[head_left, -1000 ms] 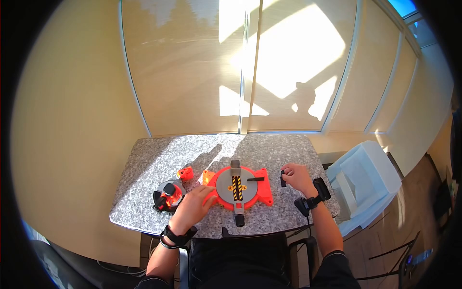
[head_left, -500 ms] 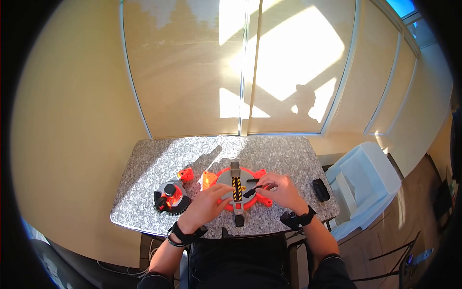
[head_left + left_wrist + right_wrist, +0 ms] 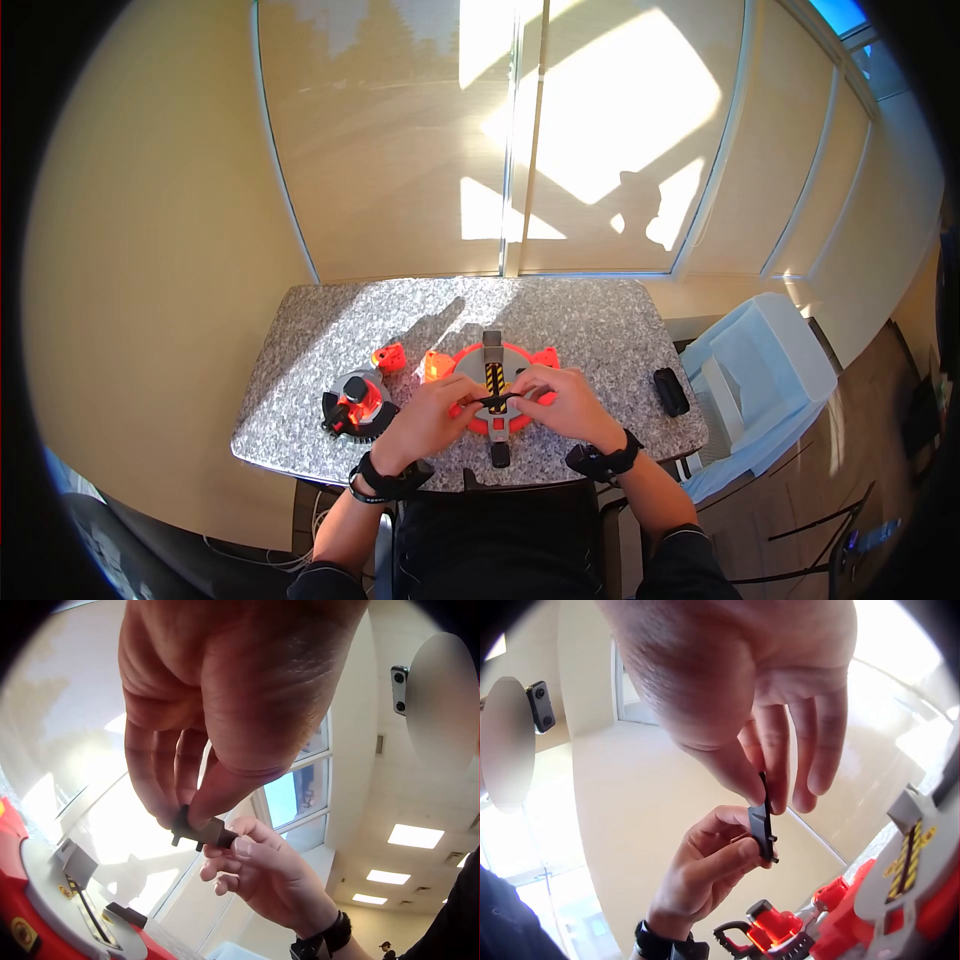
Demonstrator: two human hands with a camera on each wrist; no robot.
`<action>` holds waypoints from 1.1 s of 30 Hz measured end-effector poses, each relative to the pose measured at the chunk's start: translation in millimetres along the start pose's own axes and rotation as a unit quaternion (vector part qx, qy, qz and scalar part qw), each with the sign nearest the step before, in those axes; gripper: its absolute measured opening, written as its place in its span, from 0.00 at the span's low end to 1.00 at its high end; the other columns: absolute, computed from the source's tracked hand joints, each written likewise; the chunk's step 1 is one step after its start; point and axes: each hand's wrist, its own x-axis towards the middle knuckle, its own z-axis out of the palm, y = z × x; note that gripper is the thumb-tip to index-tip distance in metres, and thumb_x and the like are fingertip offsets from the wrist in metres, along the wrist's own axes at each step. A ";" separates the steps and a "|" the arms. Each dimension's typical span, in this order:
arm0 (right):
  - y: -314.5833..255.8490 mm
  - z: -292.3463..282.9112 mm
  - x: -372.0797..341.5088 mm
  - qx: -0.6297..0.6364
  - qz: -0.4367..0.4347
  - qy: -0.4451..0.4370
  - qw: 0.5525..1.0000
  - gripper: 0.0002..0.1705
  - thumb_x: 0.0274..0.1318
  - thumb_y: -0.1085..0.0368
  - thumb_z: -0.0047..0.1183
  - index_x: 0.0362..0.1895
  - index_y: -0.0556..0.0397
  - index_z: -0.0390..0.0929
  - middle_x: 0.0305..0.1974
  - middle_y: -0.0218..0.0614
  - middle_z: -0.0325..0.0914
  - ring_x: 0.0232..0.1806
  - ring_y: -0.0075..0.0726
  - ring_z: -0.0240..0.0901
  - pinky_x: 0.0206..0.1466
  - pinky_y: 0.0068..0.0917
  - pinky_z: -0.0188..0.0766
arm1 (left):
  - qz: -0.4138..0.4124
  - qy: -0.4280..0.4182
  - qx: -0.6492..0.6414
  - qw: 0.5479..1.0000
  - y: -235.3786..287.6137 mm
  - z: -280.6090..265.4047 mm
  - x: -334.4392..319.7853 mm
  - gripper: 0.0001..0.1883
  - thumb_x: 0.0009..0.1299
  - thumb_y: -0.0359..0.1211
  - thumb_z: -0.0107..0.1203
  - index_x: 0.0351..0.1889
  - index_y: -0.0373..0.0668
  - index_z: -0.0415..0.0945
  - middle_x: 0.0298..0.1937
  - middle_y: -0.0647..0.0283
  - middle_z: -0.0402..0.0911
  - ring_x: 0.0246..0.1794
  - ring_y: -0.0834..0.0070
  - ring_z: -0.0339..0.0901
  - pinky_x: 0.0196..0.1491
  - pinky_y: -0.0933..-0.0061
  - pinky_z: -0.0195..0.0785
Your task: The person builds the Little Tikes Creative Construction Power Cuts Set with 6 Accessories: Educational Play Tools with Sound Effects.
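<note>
Over the front of an orange-red toy saw base (image 3: 499, 425), both hands meet at a small black plastic piece (image 3: 497, 400). My left hand (image 3: 428, 415) pinches one end between thumb and fingers. The other end is pinched by my right hand (image 3: 572, 405). In the right wrist view the piece (image 3: 760, 831) has a flat body and small pegs along one side. The base carries a grey round plate (image 3: 45, 862) with a yellow-and-black striped slot (image 3: 907, 862). A dark bar (image 3: 126, 915) sits on that plate, visible in the left wrist view.
To the left stands the toy saw's upper part (image 3: 357, 408), with a toothed disc and black handle. An orange block (image 3: 388, 357) is behind it. A black oblong object (image 3: 671, 392) lies near the right edge of the speckled table (image 3: 330, 310). Beyond is a chair with a light-blue cover (image 3: 760, 370).
My right hand has brought the black piece from the table's right side to above the saw base. My left hand has moved right and now pinches the piece too.
</note>
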 end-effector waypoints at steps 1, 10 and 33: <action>1.2 1.0 0.0 0.000 0.000 0.000 1.000 0.10 0.58 0.70 0.70 0.43 0.56 0.84 0.37 0.36 0.89 0.39 0.31 0.89 0.45 0.27 0.84 | 0.002 0.007 0.006 1.000 -1.8 -1.5 0.4 0.11 0.67 0.20 0.64 0.46 0.37 0.83 0.40 0.56 0.86 0.42 0.62 0.87 0.45 0.66 0.79; 26.6 -11.6 -14.7 -0.200 -0.010 0.002 0.980 0.13 0.59 0.62 0.67 0.45 0.52 0.85 0.41 0.42 0.87 0.45 0.50 0.85 0.51 0.41 0.80 | -0.033 0.102 0.042 0.993 -36.2 -18.4 3.6 0.09 0.69 0.22 0.63 0.46 0.36 0.82 0.40 0.58 0.85 0.40 0.63 0.84 0.44 0.67 0.76; 53.6 -22.9 -55.6 -0.258 0.071 -0.040 0.963 0.14 0.59 0.59 0.65 0.47 0.50 0.84 0.46 0.44 0.85 0.53 0.54 0.80 0.56 0.47 0.77 | -0.074 0.062 0.150 0.984 -113.9 7.1 9.9 0.12 0.68 0.21 0.56 0.47 0.40 0.85 0.45 0.51 0.84 0.48 0.45 0.82 0.51 0.51 0.77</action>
